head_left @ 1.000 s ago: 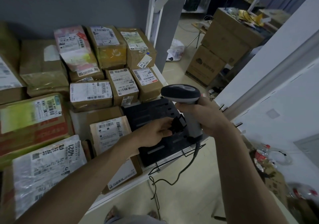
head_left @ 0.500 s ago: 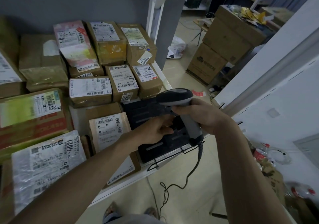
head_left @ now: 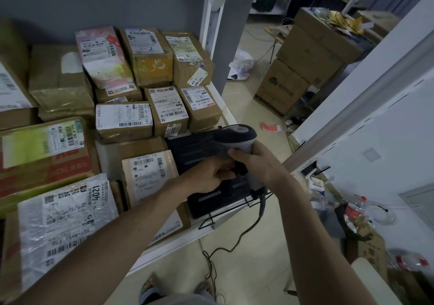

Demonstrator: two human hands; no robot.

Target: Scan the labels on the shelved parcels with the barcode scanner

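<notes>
Barcode scanner (head_left: 237, 138) over shelf's front corner, clamped in right hand (head_left: 256, 163); left hand (head_left: 209, 175) pinching near trigger. Aimed between crowded parcels (head_left: 169, 107): likely wrong label read. Trailing cable (head_left: 234, 243) liable to snag wire bracket (head_left: 225, 213).

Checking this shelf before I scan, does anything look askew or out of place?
A small white tag on the back right box sits crooked, hanging over its front edge. A red slip lies loose on the floor.
</notes>
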